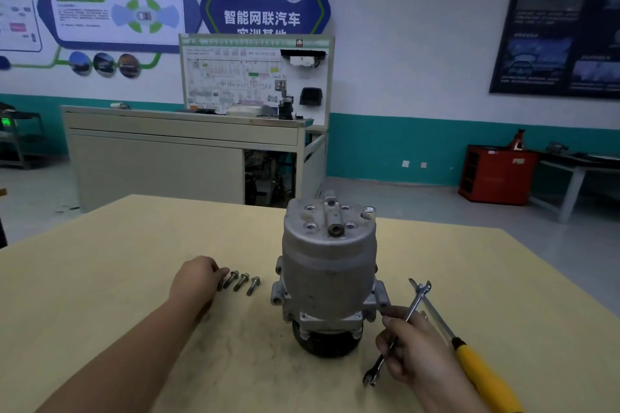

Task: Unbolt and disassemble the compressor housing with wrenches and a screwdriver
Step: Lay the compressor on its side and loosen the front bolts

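While the right hand (413, 349) grips a wrench (417, 302), the left hand (196, 280), palm down, pinches a bolt (220, 286) on the bench (100, 278).

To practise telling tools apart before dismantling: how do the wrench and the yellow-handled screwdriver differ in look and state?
The wrench is bare metal, open-ended at both ends; the screwdriver has a yellow handle and thin metal shaft. The right hand grips the wrench at a slant; the screwdriver lies on the table, not gripped. Both are long, slim tools right of the compressor.
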